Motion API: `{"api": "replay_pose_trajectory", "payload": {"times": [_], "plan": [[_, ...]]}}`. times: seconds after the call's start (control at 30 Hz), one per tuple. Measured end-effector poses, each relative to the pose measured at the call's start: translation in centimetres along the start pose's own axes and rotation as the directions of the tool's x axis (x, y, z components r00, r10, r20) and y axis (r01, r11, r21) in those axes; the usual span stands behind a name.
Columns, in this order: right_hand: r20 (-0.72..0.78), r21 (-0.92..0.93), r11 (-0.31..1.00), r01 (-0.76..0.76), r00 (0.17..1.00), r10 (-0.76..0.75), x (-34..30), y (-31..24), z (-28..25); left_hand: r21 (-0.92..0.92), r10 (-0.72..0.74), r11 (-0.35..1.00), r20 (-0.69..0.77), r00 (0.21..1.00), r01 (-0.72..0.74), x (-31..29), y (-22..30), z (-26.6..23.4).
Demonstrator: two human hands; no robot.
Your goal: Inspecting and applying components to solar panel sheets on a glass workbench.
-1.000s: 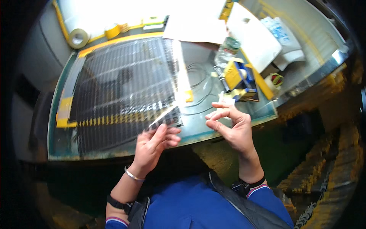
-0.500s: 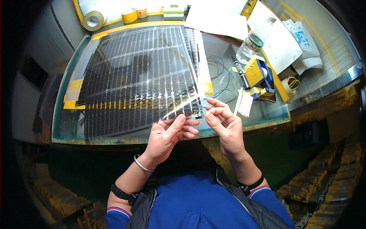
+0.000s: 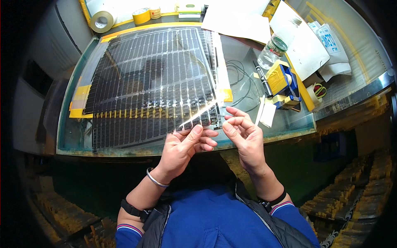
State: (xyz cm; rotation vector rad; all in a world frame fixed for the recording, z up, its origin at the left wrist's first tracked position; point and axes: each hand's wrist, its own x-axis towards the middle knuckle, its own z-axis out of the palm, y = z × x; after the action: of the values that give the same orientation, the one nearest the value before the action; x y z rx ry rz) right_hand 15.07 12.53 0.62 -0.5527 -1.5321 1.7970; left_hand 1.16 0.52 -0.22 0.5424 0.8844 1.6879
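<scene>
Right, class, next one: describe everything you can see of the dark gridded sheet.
The dark gridded sheet looks like thin, glossy, partly see-through plastic film, patterned with black strips and paler lines. It lies over the glass-topped table; a yellow band shows through its near part. Its near right corner is bent up in the left hand, thumb on top, with a bright glare streak beside it.

The head view comes from a wide fisheye camera worn on the person's head, the left of a side-by-side pair, looking down and forward over the blue cloth shirt (image 3: pixel 198 219) at the lower edge. The bare left hand (image 3: pixel 184 142) and bare right hand (image 3: pixel 245 138) flank its centre at close range; the green-edged glass tabletop (image 3: pixel 291 120) reaches farther off, its straight edges bending toward the dark rounded rim.
</scene>
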Motion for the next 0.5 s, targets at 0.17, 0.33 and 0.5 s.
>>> {"api": "replay_pose_trajectory", "payload": {"times": [0.17, 0.33, 0.5], "plan": [[-0.009, -0.152, 0.985, 0.084, 0.996, -0.086, 0.1, 0.7, 0.1, -0.015, -0.008, 1.000, 0.002, 1.000, 0.008, 0.0, 0.0, 0.0], [-0.156, 0.042, 0.985, 0.167, 0.975, -0.158, 0.4, 0.3, 1.0, -0.007, 0.004, 1.000, -0.003, 1.000, -0.004, -0.1, -0.1, -0.2], [0.155, 0.061, 0.939, -0.338, 0.933, 0.325, 1.0, -1.7, 0.0, -0.001, 0.006, 1.000, -0.003, 1.000, -0.006, -0.2, -0.1, 0.0]]}}
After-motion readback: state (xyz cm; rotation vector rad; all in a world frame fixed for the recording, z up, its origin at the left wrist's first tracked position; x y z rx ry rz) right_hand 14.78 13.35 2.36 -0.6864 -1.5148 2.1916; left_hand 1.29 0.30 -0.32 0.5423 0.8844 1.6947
